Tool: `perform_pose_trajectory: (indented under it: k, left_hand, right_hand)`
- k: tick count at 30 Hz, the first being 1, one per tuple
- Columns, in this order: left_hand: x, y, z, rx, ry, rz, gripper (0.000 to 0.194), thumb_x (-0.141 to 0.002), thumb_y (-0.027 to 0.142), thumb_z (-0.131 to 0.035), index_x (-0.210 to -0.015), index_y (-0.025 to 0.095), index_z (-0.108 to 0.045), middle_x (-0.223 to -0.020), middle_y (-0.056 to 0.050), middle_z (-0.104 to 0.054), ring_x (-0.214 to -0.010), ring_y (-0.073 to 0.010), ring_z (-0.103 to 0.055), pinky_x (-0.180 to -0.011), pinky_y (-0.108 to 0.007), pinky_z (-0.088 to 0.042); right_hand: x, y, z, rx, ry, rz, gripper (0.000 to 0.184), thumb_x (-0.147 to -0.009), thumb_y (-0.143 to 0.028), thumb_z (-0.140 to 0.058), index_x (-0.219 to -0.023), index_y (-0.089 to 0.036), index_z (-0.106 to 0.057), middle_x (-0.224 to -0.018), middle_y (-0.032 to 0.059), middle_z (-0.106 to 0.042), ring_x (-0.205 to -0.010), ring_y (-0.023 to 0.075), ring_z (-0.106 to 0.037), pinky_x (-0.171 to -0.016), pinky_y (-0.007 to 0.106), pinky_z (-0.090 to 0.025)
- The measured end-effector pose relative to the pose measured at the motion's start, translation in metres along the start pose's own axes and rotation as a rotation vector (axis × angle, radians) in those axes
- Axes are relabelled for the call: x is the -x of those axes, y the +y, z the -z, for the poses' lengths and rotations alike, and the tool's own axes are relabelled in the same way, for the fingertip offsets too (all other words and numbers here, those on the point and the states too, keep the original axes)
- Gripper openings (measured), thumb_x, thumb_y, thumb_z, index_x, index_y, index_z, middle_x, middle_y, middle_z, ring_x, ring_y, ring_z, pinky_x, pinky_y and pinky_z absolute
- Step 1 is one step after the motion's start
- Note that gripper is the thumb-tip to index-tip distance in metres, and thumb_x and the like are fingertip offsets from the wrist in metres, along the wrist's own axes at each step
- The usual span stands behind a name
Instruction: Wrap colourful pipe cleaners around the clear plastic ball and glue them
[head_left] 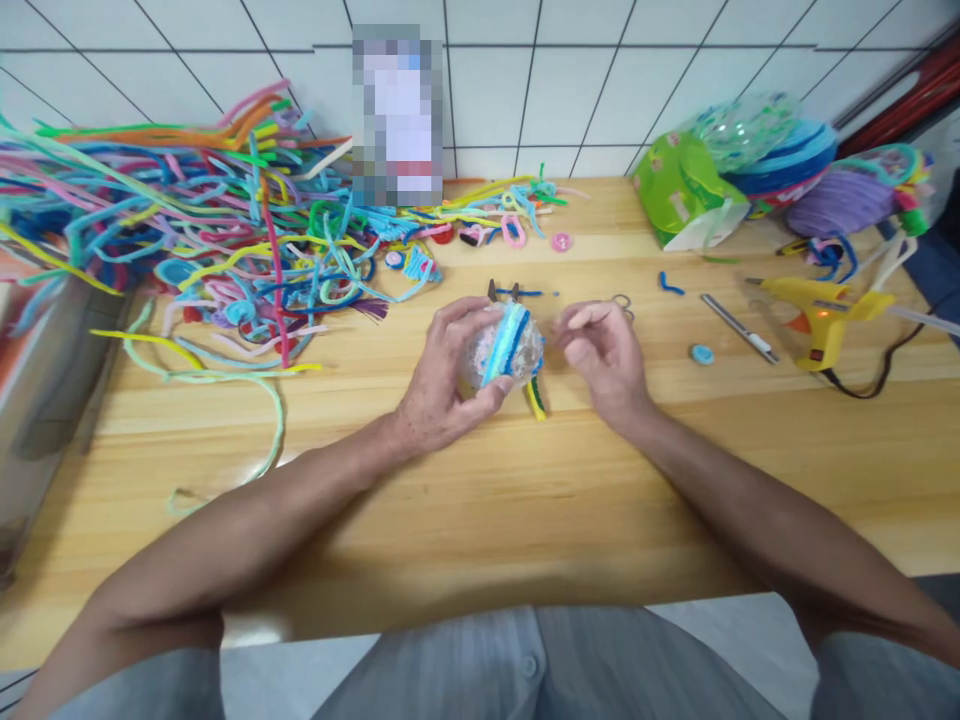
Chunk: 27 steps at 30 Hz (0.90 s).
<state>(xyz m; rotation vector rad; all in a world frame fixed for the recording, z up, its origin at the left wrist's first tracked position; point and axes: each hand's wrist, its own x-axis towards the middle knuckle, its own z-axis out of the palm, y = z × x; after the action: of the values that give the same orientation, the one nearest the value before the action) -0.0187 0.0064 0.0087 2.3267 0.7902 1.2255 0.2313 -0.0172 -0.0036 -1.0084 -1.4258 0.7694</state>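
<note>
My left hand [450,375] is closed around a clear, rounded plastic piece [529,350] banded with light and dark blue pipe cleaners. Just to its right, my right hand [609,350] is raised with thumb and fingers curled together, apart from the plastic piece. Whatever those fingertips may hold is too small and blurred to make out. A yellow and green strip [537,400] sticks out below the plastic piece. Behind it lies a dark-handled tool [504,292], partly hidden. Small scissors [622,302] show their loops beyond my right hand.
Many colourful pipe cleaners [217,230] are heaped at the left and back. To the right lie a yellow glue gun [821,310] with a cord, a utility knife [741,328] and a small blue disc [702,354]. A green bag [682,190] stands by the tiled wall.
</note>
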Motion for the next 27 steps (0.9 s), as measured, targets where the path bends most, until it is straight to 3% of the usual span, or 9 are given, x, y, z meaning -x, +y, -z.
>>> perform_pose_trajectory:
  k: [3, 6, 10, 27]
  left_hand:
    - [0.0, 0.0, 0.0, 0.012, 0.002, -0.013, 0.062, -0.106, 0.056, -0.066, -0.158, 0.029, -0.046, -0.154, -0.016, -0.056, -0.149, -0.0342, -0.054, -0.123, -0.061, -0.051]
    - [0.001, 0.0, 0.0, 0.005, -0.009, -0.016, 0.062, -0.108, 0.057, -0.064, -0.159, 0.029, -0.044, -0.155, -0.017, -0.055, -0.15, -0.0339, -0.053, -0.124, -0.061, -0.05]
    - [0.001, 0.0, -0.001, 0.037, -0.003, -0.02, 0.062, -0.108, 0.056, -0.065, -0.159, 0.029, -0.044, -0.155, -0.017, -0.054, -0.151, -0.0351, -0.052, -0.125, -0.061, -0.049]
    - [0.002, 0.003, 0.0, 0.071, -0.032, 0.03, 0.062, -0.108, 0.056, -0.065, -0.16, 0.031, -0.043, -0.156, -0.016, -0.052, -0.152, -0.0328, -0.05, -0.127, -0.058, -0.051]
  right_hand:
    - [0.008, 0.0, -0.005, 0.188, -0.165, 0.181, 0.075, -0.088, -0.063, -0.088, -0.146, -0.029, -0.056, -0.153, 0.0155, -0.062, -0.145, 0.0338, -0.063, -0.11, 0.053, -0.063]
    - [0.012, -0.003, -0.014, 0.303, -0.257, 0.312, 0.087, -0.091, -0.05, -0.087, -0.163, -0.028, -0.042, -0.166, 0.021, -0.05, -0.16, 0.0387, -0.049, -0.124, 0.065, -0.053]
    - [0.012, -0.006, -0.022, 0.336, -0.238, 0.347, 0.089, -0.092, -0.038, -0.085, -0.166, -0.028, -0.036, -0.166, 0.0219, -0.05, -0.16, 0.0403, -0.048, -0.127, 0.068, -0.05]
    - [0.011, -0.006, -0.024, 0.348, -0.231, 0.31, 0.087, -0.089, -0.039, -0.087, -0.16, -0.03, -0.037, -0.161, 0.0196, -0.053, -0.155, 0.0417, -0.053, -0.122, 0.068, -0.054]
